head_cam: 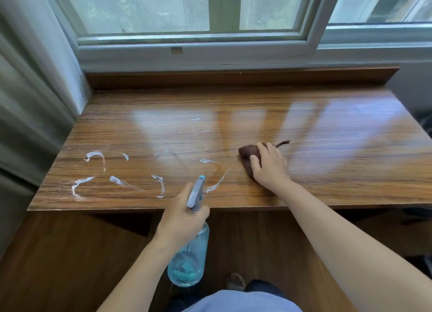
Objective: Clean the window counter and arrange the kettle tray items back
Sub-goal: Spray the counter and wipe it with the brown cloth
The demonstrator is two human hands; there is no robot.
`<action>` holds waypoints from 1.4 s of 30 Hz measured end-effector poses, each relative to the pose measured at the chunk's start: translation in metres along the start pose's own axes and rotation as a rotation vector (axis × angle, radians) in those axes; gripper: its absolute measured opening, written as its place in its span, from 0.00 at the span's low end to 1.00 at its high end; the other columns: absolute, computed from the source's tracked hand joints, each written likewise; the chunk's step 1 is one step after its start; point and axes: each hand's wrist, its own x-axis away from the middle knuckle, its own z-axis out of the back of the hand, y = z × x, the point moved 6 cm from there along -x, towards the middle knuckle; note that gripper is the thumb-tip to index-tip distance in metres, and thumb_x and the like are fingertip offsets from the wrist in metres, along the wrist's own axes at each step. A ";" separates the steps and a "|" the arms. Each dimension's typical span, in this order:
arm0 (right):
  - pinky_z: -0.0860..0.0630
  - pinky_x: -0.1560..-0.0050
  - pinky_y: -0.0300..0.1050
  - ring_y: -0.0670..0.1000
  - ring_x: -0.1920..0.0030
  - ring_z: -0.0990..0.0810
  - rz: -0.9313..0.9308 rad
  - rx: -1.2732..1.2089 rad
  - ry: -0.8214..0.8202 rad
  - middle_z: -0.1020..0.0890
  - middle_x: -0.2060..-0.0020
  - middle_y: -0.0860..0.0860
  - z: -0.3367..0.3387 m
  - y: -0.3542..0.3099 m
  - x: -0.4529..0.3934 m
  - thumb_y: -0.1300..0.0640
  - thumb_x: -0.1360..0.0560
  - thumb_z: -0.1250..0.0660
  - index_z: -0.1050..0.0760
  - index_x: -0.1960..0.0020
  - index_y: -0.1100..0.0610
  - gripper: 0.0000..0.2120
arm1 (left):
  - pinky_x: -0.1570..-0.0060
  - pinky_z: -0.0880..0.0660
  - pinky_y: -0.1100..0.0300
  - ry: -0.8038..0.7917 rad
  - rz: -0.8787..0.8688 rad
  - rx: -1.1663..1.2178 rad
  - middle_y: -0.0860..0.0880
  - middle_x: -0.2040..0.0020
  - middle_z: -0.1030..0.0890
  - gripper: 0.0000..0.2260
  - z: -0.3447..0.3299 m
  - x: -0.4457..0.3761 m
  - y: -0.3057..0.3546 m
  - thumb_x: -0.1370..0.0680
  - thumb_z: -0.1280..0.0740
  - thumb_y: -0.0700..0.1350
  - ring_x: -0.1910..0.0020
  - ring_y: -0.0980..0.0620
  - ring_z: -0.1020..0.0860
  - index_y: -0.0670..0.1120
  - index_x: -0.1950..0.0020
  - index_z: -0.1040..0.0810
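Both forearms are bare, with no sleeves, watch or rings seen. A pale blue garment (pixel 243 301) is worn; dark trousers (pixel 261 286) are glimpsed just beyond it.

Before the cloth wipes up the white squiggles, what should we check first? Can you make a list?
1. Crumpled brown cloth under the right hand: ok.
2. Cloth lying on the wooden counter: ok.
3. White foam streaks left of the cloth, not yet wiped: not ok.
4. Clear blue spray bottle gripped by the left hand, off the counter: ok.
5. Kettle tray back on the counter: not ok, none in view.
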 end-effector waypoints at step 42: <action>0.38 0.24 0.57 0.57 0.25 0.36 -0.245 0.033 0.132 0.32 0.24 0.53 -0.032 -0.069 -0.034 0.40 0.21 0.37 0.32 0.25 0.50 0.27 | 0.61 0.28 0.74 0.370 -0.704 0.130 0.50 0.58 0.25 0.16 0.125 -0.179 0.004 0.22 0.34 0.42 0.67 0.57 0.26 0.41 0.34 0.25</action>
